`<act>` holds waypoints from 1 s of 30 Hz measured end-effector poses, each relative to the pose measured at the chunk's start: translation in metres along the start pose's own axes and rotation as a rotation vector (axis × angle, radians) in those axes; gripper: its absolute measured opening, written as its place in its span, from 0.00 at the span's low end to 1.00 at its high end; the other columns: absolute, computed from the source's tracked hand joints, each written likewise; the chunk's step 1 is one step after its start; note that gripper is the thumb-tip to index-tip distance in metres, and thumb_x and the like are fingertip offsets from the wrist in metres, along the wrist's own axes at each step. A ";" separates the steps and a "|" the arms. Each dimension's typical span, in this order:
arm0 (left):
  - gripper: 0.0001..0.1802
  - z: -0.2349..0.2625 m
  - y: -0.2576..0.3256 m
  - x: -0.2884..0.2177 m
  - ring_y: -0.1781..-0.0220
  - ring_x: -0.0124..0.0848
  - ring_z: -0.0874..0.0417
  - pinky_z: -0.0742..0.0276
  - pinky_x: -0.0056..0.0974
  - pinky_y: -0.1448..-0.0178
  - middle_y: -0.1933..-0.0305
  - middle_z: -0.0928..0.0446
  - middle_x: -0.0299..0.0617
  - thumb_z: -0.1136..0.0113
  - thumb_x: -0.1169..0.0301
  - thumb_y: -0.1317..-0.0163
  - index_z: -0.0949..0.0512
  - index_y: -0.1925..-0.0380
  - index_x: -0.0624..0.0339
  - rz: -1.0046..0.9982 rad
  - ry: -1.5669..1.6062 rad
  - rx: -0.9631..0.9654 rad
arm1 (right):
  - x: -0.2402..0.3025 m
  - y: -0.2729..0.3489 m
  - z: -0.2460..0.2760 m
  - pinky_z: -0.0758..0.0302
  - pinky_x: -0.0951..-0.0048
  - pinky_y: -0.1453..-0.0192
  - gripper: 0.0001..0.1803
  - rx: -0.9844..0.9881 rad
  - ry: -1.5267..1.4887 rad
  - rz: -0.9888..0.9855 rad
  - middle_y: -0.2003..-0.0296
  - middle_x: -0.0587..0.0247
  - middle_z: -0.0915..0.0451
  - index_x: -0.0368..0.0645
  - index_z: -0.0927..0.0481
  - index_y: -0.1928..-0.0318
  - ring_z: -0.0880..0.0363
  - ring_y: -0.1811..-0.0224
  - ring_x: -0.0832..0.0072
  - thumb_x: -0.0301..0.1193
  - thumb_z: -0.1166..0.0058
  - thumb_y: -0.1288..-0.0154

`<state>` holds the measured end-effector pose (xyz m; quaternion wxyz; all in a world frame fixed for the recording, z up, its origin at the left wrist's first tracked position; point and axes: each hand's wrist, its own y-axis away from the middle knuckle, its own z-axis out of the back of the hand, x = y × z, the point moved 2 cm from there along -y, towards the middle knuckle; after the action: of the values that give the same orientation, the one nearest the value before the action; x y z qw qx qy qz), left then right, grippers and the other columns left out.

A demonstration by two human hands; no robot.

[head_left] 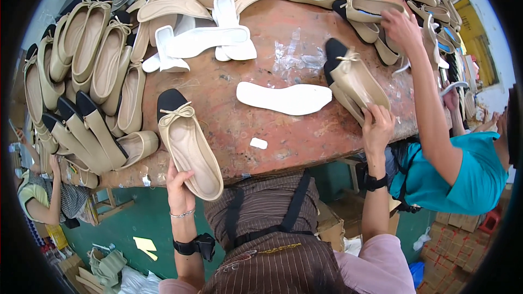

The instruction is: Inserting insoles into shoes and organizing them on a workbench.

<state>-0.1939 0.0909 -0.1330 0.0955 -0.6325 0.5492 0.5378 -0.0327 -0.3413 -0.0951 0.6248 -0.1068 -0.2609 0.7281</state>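
Note:
In my left hand (180, 189) is a beige ballet flat (192, 144) with a black toe and a thin bow. The thumb lies over its heel rim, and the insole faces up, toe pointing away from me. My right hand (377, 129) pinches the heel end of another beige ballet flat (360, 79) over the table's right side. Beneath that one shows the side of what looks like a second shoe. Between the two hands a white insole (283, 98) lies flat, with a small white pad (259, 143) nearer to me.
Rows of finished-looking flats (90, 54) crowd the worn table (234, 130) at left. Beige and white insoles (207, 42) are heaped at the back. A co-worker's hand (402, 30) touches flats at the far right; their teal sleeve (463, 169) is beside me. Another person stands far left.

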 end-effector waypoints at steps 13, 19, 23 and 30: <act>0.39 -0.023 0.003 0.003 0.33 0.34 0.27 0.35 0.38 0.28 0.35 0.28 0.44 0.41 0.82 0.47 0.37 0.31 0.64 0.007 0.044 0.098 | -0.048 0.041 0.012 0.26 0.69 0.53 0.15 0.098 -0.253 -0.297 0.67 0.60 0.22 0.34 0.25 0.63 0.23 0.62 0.67 0.16 0.33 0.49; 0.31 -0.038 0.004 0.002 0.38 0.30 0.25 0.30 0.36 0.34 0.39 0.26 0.43 0.38 0.78 0.39 0.36 0.36 0.63 -0.046 0.044 0.120 | 0.031 0.012 0.026 0.27 0.80 0.53 0.11 0.091 -0.846 -0.473 0.63 0.69 0.21 0.36 0.25 0.62 0.25 0.60 0.83 0.16 0.36 0.42; 0.37 -0.054 0.010 0.009 0.32 0.32 0.33 0.39 0.38 0.27 0.35 0.33 0.44 0.36 0.75 0.37 0.44 0.31 0.62 -0.153 0.046 0.168 | 0.144 -0.010 0.027 0.27 0.76 0.52 0.08 0.044 -1.089 -0.417 0.63 0.68 0.21 0.37 0.23 0.60 0.25 0.59 0.81 0.18 0.40 0.38; 0.60 -0.062 0.010 0.022 0.25 0.36 0.45 0.49 0.40 0.22 0.28 0.44 0.46 0.25 0.57 0.44 0.58 0.26 0.64 -0.394 0.047 0.154 | 0.250 0.051 0.027 0.28 0.56 0.48 0.15 0.468 -0.898 0.141 0.55 0.46 0.28 0.37 0.20 0.62 0.26 0.53 0.51 0.25 0.30 0.51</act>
<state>-0.1702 0.0303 -0.1206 0.2341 -0.7308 0.4564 0.4503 -0.1382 -0.1109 -0.0555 0.4077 0.3420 -0.3258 0.7814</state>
